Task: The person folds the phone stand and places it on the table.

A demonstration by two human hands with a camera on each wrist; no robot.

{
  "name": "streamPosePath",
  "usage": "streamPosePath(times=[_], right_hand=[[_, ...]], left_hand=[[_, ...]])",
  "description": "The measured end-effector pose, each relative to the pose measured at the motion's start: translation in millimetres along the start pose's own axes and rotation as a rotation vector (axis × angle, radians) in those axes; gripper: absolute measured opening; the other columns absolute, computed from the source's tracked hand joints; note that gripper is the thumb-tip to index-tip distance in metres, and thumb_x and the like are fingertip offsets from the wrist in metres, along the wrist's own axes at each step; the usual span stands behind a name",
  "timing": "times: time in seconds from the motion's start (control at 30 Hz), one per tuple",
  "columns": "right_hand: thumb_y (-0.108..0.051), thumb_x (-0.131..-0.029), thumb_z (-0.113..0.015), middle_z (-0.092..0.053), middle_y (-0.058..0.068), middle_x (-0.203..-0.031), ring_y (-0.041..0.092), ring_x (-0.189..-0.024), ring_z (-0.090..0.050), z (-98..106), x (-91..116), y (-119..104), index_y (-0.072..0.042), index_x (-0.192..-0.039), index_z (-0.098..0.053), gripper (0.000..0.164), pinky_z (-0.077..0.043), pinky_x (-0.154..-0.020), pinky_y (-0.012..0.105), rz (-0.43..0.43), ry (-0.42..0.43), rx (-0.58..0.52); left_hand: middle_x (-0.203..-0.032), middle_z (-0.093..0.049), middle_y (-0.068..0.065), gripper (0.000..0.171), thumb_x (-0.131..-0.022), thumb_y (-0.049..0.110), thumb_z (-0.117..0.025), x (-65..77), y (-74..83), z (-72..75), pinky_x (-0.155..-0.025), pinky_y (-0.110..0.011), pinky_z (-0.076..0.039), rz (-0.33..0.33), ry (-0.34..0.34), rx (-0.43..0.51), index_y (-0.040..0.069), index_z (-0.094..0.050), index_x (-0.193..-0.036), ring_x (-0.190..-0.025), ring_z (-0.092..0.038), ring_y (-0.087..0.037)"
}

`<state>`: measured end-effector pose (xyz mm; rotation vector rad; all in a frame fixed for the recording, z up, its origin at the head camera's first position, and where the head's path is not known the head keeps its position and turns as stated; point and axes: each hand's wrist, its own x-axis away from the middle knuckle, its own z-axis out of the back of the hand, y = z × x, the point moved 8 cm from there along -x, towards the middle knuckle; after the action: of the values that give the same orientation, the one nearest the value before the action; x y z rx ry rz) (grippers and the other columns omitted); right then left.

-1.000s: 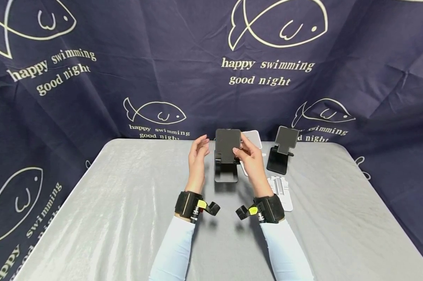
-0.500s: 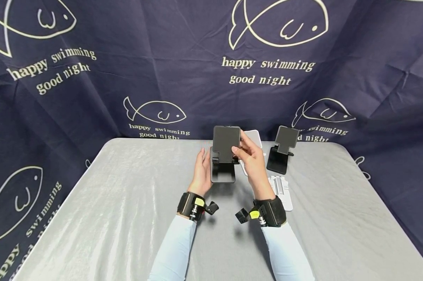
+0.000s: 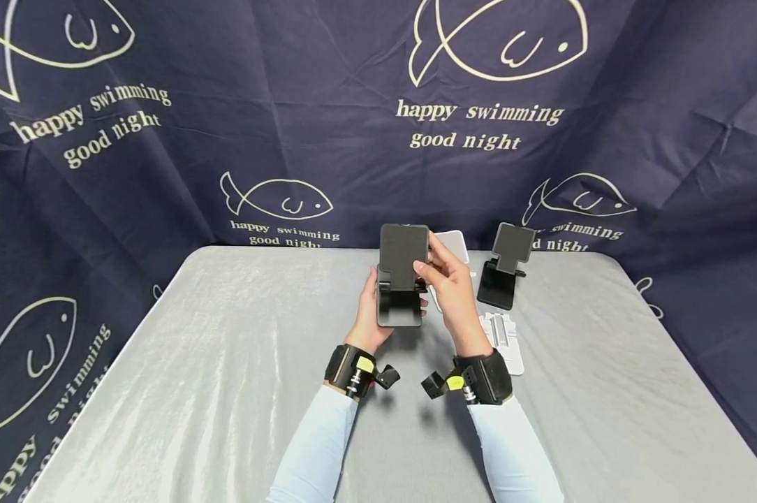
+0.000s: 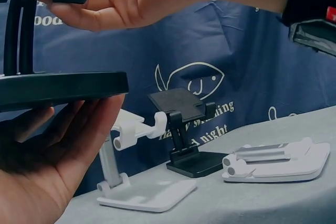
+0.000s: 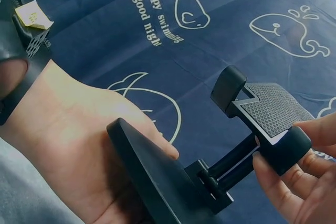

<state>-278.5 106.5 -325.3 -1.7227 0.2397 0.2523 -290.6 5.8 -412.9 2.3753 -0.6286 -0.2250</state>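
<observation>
A black foldable phone stand (image 3: 405, 251) is held up off the table between both hands, its upper plate unfolded above the base. Under the base, my left hand (image 3: 367, 320) holds it, with the thumb along the left edge and fingertips showing past the right edge. In the left wrist view that palm (image 4: 44, 177) lies beneath the base. With thumb and fingers, my right hand (image 3: 454, 297) pinches the right side of the upper plate. The right wrist view shows those fingers (image 5: 286, 190) at the plate's lip, beside the twin support posts.
On the grey-covered table (image 3: 228, 363), a second black phone stand (image 4: 181, 129) stands unfolded. A white phone stand (image 4: 152, 195) stands unfolded nearby, partly hidden by my right hand in the head view. Another white stand (image 3: 503, 342) lies folded flat. A dark blue printed curtain (image 3: 353, 84) hangs behind.
My left hand has moved right from beside the black phone stand to under its base and now holds it. The stand shifted slightly left; my right hand keeps its pinch.
</observation>
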Motion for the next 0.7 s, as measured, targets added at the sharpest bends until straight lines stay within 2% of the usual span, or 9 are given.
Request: streamPosePath(times=[0.27,0.43,0.57,0.63,0.7], right_hand=[[0.005,-0.088,-0.058,-0.068,-0.012,-0.088,0.005,-0.078,-0.062,-0.1,-2.5,0.1,-0.008,-0.14,-0.046,0.055,-0.051,-0.072,0.019,-0.017,-0.034,0.063],[0.001,-0.087,-0.059,-0.062,-0.005,-0.092,0.004,-0.076,-0.058,7.6,-8.2,-8.1,-0.003,-0.134,-0.052,0.048,-0.051,-0.07,0.02,-0.001,-0.007,0.196],[-0.007,-0.087,-0.063,-0.059,0.009,-0.111,0.015,-0.094,-0.058,12.4,-14.1,-21.1,-0.007,-0.132,-0.053,0.047,-0.048,-0.084,0.029,0.058,-0.009,0.297],[-0.012,-0.086,-0.066,-0.053,0.013,-0.127,0.022,-0.111,-0.054,12.1,-17.6,-26.6,-0.012,-0.137,-0.048,0.055,-0.042,-0.096,0.037,0.084,-0.043,0.325],[-0.019,-0.084,-0.07,-0.041,0.01,-0.143,0.027,-0.127,-0.044,10.3,-22.0,-28.2,-0.02,-0.145,-0.036,0.07,-0.034,-0.105,0.047,0.081,-0.089,0.337]], left_hand=[[-0.093,-0.07,-0.004,0.067,-0.1,0.052,-0.004,0.0,-0.3,1.3,-0.07,-0.039,-0.055,0.005,0.007,-0.006,0.018,-0.061,-0.105,-0.078,-0.068,-0.025],[-0.092,-0.069,-0.004,0.065,-0.1,0.051,-0.002,-0.4,0.3,0.0,-0.069,-0.039,-0.055,0.001,0.001,-0.014,0.02,-0.06,-0.105,-0.076,-0.069,-0.025],[-0.089,-0.07,-0.006,0.063,-0.1,0.052,-0.005,0.2,-0.7,3.2,-0.068,-0.039,-0.055,0.009,0.048,-0.019,0.02,-0.059,-0.104,-0.074,-0.069,-0.026],[-0.089,-0.069,-0.007,0.062,-0.1,0.053,-0.007,0.2,-1.5,4.2,-0.069,-0.04,-0.055,0.013,0.058,-0.01,0.019,-0.058,-0.106,-0.074,-0.069,-0.026],[-0.091,-0.069,-0.007,0.062,-0.1,0.053,-0.006,0.2,-2.4,3.7,-0.07,-0.039,-0.055,0.018,0.045,-0.007,0.018,-0.056,-0.109,-0.075,-0.069,-0.026]])
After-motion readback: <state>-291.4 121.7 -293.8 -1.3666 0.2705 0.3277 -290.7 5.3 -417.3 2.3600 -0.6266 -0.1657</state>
